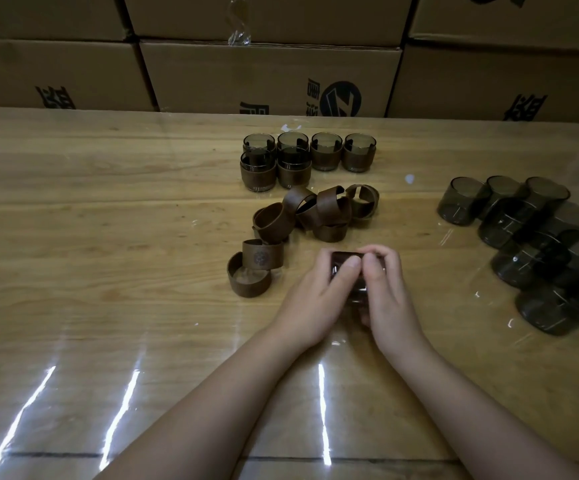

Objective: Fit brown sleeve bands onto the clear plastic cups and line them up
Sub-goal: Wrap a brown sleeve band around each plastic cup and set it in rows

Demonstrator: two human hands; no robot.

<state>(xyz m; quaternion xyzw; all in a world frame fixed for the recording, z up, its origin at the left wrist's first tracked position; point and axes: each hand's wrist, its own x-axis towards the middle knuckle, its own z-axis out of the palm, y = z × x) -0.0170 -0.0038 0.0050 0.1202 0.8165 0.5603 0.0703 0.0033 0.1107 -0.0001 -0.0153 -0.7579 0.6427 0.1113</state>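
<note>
Boxes (270, 74) wall the surface (90, 237) at 12 o'clock. Bare cups (523, 244) heap at 3 o'clock. Six banded cups (308, 157) stand at 12, with loose bands (301, 216) just beneath. At centre, left hand (319, 292) and right hand (385, 289) together grip one cup (357, 289).

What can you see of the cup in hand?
Mostly hidden. The cup has a dark brown band round its upper part and a glossy, smoky-clear wall below, showing between the thumbs. The left hand and right hand both grip it, fingers curled over the top. It is low over the table, near the loose bands; table contact cannot be told.
</note>
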